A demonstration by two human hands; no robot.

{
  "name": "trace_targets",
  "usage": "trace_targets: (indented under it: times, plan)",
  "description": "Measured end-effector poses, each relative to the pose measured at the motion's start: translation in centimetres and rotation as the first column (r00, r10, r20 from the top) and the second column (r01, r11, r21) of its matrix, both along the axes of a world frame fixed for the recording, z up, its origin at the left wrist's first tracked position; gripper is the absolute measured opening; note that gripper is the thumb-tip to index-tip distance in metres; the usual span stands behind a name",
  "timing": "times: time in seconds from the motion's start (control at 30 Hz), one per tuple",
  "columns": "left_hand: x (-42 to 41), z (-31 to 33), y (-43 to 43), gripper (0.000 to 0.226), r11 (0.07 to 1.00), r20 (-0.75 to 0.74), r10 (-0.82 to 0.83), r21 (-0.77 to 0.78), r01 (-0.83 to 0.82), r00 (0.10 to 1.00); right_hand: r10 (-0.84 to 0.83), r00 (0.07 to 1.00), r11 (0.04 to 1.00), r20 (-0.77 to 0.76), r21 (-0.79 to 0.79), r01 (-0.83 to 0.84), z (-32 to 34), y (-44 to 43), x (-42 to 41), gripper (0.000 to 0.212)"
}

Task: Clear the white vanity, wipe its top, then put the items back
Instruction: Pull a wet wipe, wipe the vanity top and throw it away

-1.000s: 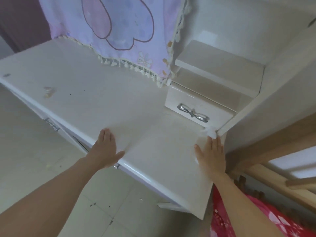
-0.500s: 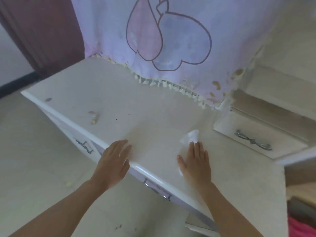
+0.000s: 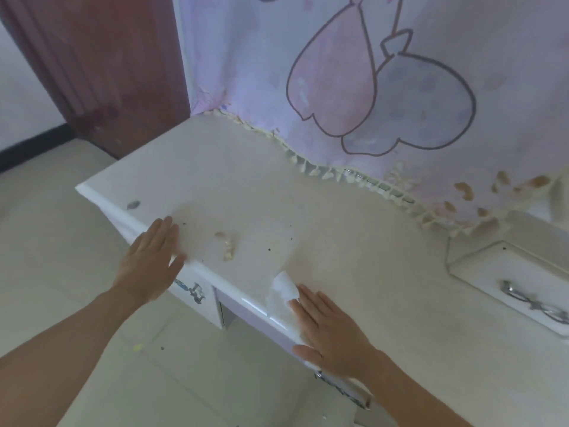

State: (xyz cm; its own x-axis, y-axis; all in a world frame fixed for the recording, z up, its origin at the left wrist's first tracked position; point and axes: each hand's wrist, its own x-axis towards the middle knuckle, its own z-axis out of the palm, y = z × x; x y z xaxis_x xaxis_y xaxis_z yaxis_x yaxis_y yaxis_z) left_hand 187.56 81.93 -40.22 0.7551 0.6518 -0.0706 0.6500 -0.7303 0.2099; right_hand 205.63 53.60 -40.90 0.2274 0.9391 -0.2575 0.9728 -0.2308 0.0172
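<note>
The right grip (image 3: 332,331) lies flat with straight fingers, pressing the white tissue (image 3: 281,289) onto the desk (image 3: 323,217) at its front edge. The tissue pokes out past the fingertips. The left grip (image 3: 151,260), flat and empty-handed, rests on that edge beside some crumbs (image 3: 228,249).

Pale cream floor tiles (image 3: 61,272) at lower left, flecked with a few small spots. At upper left, white wall (image 3: 15,87) edged by a black baseboard (image 3: 30,146), beside a dark red-brown ridged panel (image 3: 101,72). Behind, a hanging lilac cloth (image 3: 246,57) printed with outlined pink and blue shapes, cream fringe (image 3: 308,166) along its hem. Soft, even light throughout.
</note>
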Motion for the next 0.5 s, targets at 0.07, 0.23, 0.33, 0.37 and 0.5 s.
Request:
trace_targets:
  times: [0.07, 0.23, 0.33, 0.37, 0.5]
  plan:
    - [-0.2, -0.9, 0.5, 0.062, 1.0, 0.005, -0.024, 0.011, 0.024, 1.0, -0.181, 0.983, 0.982, 0.01, 0.063, 0.18, -0.6, 0.6, 2.1, 0.072]
    - [-0.4, -1.9, 1.3, 0.078, 0.994, 0.05, -0.098, 0.062, 0.095, 0.994, -0.559, 0.829, 0.821, -0.015, 0.129, 0.556, -0.2, 4.6, 9.5, 0.101]
    - [-0.6, -2.2, 1.9, 0.059, 0.988, 0.049, -0.14, 0.078, 0.136, 0.989, -0.519, 0.854, 0.849, -0.018, 0.097, 0.519, 0.1, 8.1, 11.2, 0.085]
    - [-0.8, -2.3, 2.0, 0.057, 0.985, 0.052, -0.157, 0.085, 0.153, 0.986, -0.475, 0.88, 0.873, -0.015, 0.115, 0.473, 0.3, 9.1, 10.9, 0.088]
    - [-1.2, -2.8, 2.6, 0.065, 0.982, 0.068, -0.183, 0.063, 0.179, 0.981, -0.115, 0.992, 0.964, 0.047, 0.248, 0.1, 0.2, 11.6, 5.0, 0.057]
